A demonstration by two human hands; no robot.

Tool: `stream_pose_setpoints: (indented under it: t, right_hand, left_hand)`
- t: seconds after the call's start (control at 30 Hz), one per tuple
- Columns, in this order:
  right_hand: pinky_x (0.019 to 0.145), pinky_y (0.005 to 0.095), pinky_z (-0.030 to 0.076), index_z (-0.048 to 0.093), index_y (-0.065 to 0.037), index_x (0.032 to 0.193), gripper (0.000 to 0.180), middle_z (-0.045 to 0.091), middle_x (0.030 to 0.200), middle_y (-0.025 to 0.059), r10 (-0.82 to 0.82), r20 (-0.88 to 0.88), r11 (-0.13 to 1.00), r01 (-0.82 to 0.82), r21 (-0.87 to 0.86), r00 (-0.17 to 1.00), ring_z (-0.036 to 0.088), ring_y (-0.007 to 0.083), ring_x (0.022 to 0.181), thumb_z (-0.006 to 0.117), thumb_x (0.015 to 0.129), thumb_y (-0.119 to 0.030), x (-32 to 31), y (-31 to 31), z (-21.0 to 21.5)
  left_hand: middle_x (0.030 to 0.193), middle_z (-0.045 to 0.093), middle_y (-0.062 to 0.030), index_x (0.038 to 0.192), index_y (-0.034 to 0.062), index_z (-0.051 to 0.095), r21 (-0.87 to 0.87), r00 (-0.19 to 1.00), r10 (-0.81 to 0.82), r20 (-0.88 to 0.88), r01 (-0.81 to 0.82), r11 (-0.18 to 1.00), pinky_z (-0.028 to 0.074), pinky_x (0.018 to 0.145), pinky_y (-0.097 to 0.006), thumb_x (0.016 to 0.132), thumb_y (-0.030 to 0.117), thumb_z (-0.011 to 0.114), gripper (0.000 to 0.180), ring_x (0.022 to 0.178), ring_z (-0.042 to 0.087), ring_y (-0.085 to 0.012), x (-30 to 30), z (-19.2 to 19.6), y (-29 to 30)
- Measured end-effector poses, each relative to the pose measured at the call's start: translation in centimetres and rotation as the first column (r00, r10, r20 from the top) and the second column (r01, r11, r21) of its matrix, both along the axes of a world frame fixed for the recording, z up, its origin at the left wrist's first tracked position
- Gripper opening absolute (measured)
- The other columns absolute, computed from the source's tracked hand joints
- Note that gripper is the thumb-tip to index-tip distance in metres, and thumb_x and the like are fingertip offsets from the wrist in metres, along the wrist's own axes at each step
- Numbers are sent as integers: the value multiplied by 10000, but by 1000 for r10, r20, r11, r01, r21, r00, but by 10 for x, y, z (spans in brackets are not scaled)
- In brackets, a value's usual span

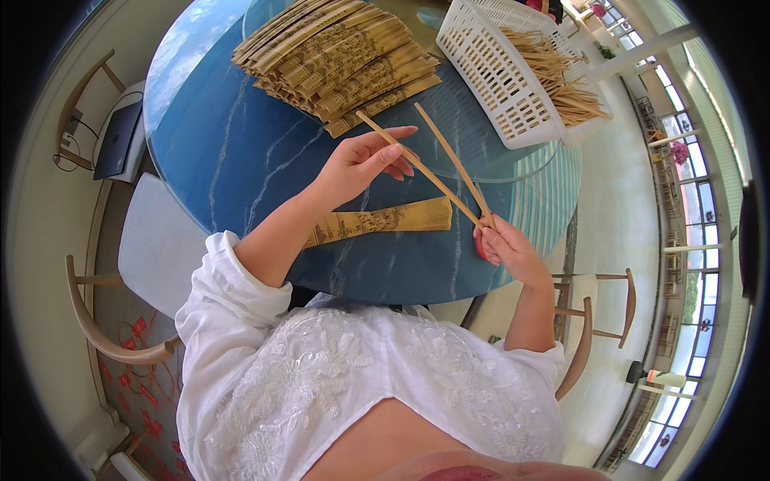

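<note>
Over the table, my right hand (510,250) is closed around the lower ends of two pale wooden chopsticks, which spread apart in a V. One is the right chopstick (449,152). The left chopstick (439,189) passes under the thumb of my left hand (365,164), which pinches it near its upper end with the index finger stretched out. A small red thing (480,244) shows at my right fingers; its kind is unclear. Beneath my hands lies a flat golden strip with dark printing (393,219), like a chopstick sleeve, partly hidden by my left forearm.
A big pile of similar printed strips (337,60) lies farther back. Beside it, a white perforated basket (501,88) holds many thin wooden sticks (553,76). The round table (265,180) has a blue marbled top. Wooden chairs (120,349) stand around, and a laptop (119,140) sits at left.
</note>
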State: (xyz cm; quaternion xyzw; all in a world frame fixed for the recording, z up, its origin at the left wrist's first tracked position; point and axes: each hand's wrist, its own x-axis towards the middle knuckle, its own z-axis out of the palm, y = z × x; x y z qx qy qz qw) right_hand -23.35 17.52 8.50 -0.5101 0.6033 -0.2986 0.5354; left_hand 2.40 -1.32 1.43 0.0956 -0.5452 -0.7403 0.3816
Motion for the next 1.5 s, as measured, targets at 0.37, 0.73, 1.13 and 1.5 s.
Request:
stream_pose_setpoints:
  t: [0.37, 0.73, 1.13, 1.5]
  right_hand:
    - [679, 246, 437, 509, -26, 1336, 319, 507, 757, 5, 8, -105, 994, -19, -106, 994, 503, 94, 701, 427, 1078, -195, 34, -3, -49]
    - [581, 196, 341, 461, -36, 1423, 386, 392, 774, -38, 41, -4, 999, -41, 18, 999, 368, 56, 645, 410, 1087, -218, 35, -2, -49]
    - [558, 193, 350, 472, -48, 1446, 401, 431, 772, -42, 8, 67, 999, -11, 40, 998, 391, 38, 630, 457, 1077, -205, 31, 1, -54]
    - [538, 185, 327, 468, -13, 1462, 428, 515, 841, -6, -145, 289, 986, 113, 125, 946, 402, 42, 630, 495, 1053, -133, 18, 3, -61]
  left_hand:
    - [965, 716, -103, 1149, -31, 666, 77, 966, 22, 259, -44, 996, 601, 769, -300, 1033, 290, 564, 356, 829, 717, -181, -6, -4, 1]
    - [1021, 737, -97, 1218, 0, 663, 32, 974, 8, 228, -16, 999, 585, 713, -271, 1038, 321, 549, 386, 797, 707, -130, -6, 6, 4]
    - [985, 737, -96, 1069, -17, 692, 38, 947, -112, 302, 106, 994, 594, 726, -286, 1033, 350, 552, 394, 804, 715, -144, -8, 10, 6]
    - [1024, 736, -100, 1125, -28, 679, 85, 965, -173, 199, 159, 984, 611, 802, -297, 1029, 312, 564, 372, 871, 725, -167, -8, 7, 6]
